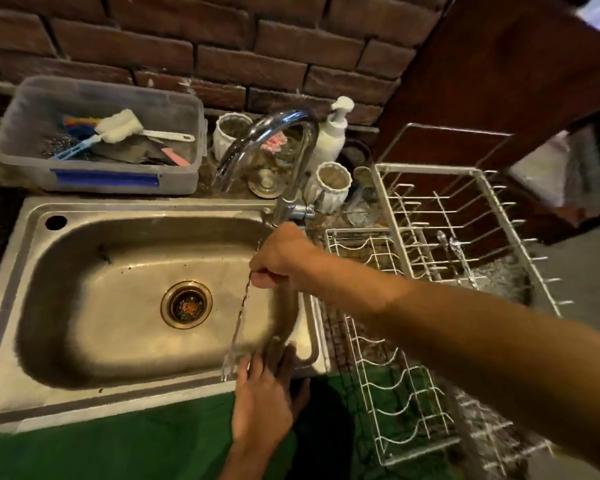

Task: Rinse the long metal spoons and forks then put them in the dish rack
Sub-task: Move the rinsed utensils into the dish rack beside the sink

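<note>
The sink (pixel 84 393) is sitting dry, with no water coming from the tap (pixel 278 133), so rinsing seems to be either finished or not yet begun for this piece. The left hand (pixel 260 407) is lying with straight fingers by the prongs of a long fork (pixel 240 317), which the right hand (pixel 281 261) is pinching near its top over the basin's right edge. In the dish rack (pixel 430 209), something shiny and metal is lying already, though too blurred to name.

Your right hand (pixel 278 261) pinches a long twisted metal fork (pixel 238 327) over the steel sink (pixel 84 306); your left hand (pixel 260 407), fingers straight, touches its tines.
</note>
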Demonstrator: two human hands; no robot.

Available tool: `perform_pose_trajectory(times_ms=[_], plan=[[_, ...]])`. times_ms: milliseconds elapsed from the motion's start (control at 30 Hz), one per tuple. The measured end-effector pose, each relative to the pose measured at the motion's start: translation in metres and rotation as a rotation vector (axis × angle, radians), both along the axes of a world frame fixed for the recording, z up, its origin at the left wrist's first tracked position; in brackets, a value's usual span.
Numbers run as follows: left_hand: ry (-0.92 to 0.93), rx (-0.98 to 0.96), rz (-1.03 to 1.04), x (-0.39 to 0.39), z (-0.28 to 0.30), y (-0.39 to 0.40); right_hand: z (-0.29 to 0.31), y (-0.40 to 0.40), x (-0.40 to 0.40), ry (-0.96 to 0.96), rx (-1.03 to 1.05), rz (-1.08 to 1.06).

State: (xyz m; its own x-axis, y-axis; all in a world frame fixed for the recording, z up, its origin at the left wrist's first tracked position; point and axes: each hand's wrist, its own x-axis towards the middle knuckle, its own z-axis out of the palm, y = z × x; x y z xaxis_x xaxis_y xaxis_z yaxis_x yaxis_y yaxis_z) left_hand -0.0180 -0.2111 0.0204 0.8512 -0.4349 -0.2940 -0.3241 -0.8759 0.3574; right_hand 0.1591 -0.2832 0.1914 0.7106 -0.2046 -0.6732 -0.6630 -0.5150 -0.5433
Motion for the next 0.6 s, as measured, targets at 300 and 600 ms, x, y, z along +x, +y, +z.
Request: perform_pose_trajectory(times_ms=[300,600], plan=[[-0.081,0.027,-0.001,-0.003,0.004,-0.004,0.196,-0.09,-0.086,-0.235,0.053,0.059],[-0.094,0.096,0.042,-0.007,-0.001,-0.009,0.177,-0.197,-0.123,-0.235,-0.404,-0.018]])
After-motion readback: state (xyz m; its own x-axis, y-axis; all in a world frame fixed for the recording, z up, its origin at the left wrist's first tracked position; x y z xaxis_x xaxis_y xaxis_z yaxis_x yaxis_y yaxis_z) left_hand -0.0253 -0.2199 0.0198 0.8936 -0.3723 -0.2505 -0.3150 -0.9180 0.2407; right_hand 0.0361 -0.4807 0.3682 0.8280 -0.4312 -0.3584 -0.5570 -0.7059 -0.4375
